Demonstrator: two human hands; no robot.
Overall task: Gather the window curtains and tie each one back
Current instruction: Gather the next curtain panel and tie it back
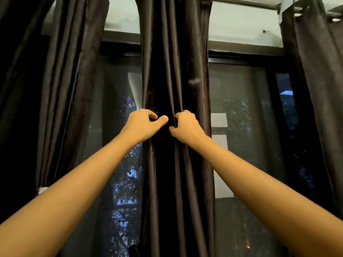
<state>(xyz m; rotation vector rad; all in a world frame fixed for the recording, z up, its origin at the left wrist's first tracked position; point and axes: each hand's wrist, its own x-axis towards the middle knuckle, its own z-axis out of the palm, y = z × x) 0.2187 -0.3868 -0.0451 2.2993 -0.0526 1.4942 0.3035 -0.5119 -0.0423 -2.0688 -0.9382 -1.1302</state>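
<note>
A dark brown satin curtain point(174, 62) hangs bunched in narrow folds down the middle of the window. My left hand point(143, 126) grips its left folds at about mid height, fingers curled into the cloth and thumb stretched across the front. My right hand point(186, 127) grips the right folds beside it, fingers dug into a pleat. The two hands are almost touching. Another dark curtain point(65, 80) hangs gathered at the left, and a third point(315, 80) hangs at the right from metal eyelets.
A metal curtain rod point(241, 1) runs along the top right. Behind the curtains is a dark-framed window point(246, 52) with a mesh screen; tree leaves show outside. The pale wall above the frame is bare.
</note>
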